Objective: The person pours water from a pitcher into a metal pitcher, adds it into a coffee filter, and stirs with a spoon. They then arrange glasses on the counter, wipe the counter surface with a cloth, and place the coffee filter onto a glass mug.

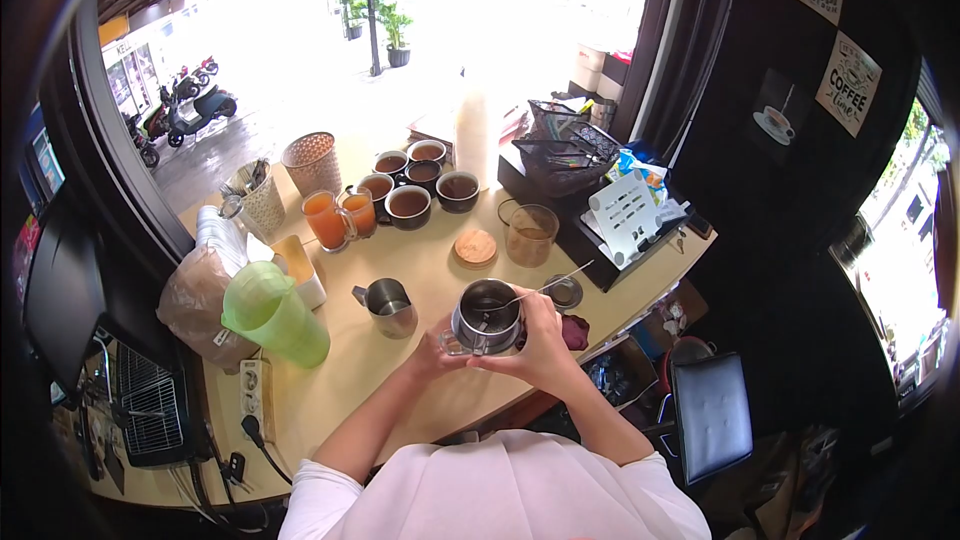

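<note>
A metal cup (490,306) with a spoon (556,282) leaning in it stands near the counter's front edge, above a round metal base. My left hand (438,354) is closed round its lower left side, by a clear glass handle. On the right side my right hand (541,348) wraps round the same cup, fingers near the rim and the spoon. A steel pitcher (390,308) is left of the cup. Behind it are a round wooden lid (475,247) and a glass jar (530,236). A metal lid (563,291) and a dark red cloth (574,332) lie to the right.
Several dark cups of brown drink (409,204) and two glass mugs of orange drink (327,221) stand at the back. A green plastic bag (272,312) and a power strip (256,395) are on the left. A black box (560,210) stands at the right.
</note>
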